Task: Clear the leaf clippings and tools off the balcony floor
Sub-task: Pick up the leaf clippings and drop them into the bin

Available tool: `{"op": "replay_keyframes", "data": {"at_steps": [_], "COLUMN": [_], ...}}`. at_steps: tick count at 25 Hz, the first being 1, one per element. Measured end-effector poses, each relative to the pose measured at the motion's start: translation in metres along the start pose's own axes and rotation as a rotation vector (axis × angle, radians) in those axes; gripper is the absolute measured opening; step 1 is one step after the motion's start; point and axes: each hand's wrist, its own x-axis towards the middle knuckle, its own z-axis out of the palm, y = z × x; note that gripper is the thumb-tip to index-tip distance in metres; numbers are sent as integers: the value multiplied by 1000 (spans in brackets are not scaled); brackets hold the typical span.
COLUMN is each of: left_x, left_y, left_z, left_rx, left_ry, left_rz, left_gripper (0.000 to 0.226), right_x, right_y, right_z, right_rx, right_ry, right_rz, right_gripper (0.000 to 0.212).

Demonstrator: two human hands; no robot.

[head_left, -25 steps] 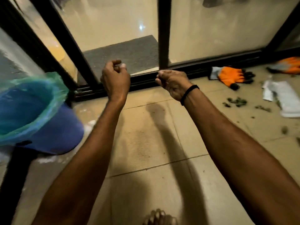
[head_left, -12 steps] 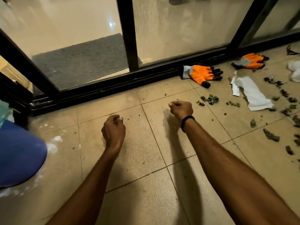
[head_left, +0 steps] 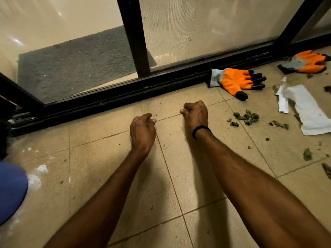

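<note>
Beige balcony floor tiles (head_left: 93, 163) fill the view, bounded at the far side by the black track of a sliding glass door (head_left: 125, 97). Both forearms reach forward over the tiles. The left hand (head_left: 143, 129) hovers low with its fingers curled under and nothing showing in its grip. Just to its right, apart from it, the right hand (head_left: 196, 113) is balled into a fist, thumb tucked at the front, also with nothing visible inside; a black wristband (head_left: 200, 130) circles its wrist.

The nearest leaf clippings (head_left: 246, 117) lie in a small green heap on the floor to the right of the right hand, near but not touching it. A second small heap (head_left: 279, 124) sits further right, beside a crumpled white paper (head_left: 309, 111). More loose scraps (head_left: 307, 154) dot the tiles toward the right edge.

Beyond the right hand, against the door track, an orange work glove (head_left: 234, 82) with black fingertips lies flat. A second orange glove (head_left: 308, 62) lies further right, well apart from both hands.

Far left, a blue rounded object (head_left: 10, 190) shows at the frame edge. Behind the glass lies a grey doormat (head_left: 77, 67).
</note>
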Motion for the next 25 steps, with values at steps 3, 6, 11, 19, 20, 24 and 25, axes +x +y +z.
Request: {"op": "replay_keyframes", "data": {"at_steps": [3, 6, 11, 19, 20, 24, 25], "left_x": [18, 27, 29, 0, -5, -24, -28], "left_y": [5, 5, -3, -9, -14, -48, -59], "left_z": [22, 33, 44, 6, -5, -58, -71], "left_rx": [56, 65, 178, 12, -3, -72, -91], "left_ry": [11, 30, 59, 116, 123, 158, 157], "left_rz": [10, -2, 124, 41, 25, -153, -198], "left_gripper": [37, 32, 16, 16, 17, 20, 20], "right_x": [12, 16, 13, 0, -2, -26, -37], "right_y": [9, 23, 57, 48, 44, 28, 23], "right_z": [7, -7, -51, -42, -41, -38, -36], "right_rx": [-63, 53, 134, -118, -163, -190, -138], "right_ry": [39, 158, 176, -36, -34, -123, -167], "right_rz": [-48, 13, 193, -30, -39, 0, -3], "right_gripper": [14, 15, 7, 15, 20, 16, 14]}}
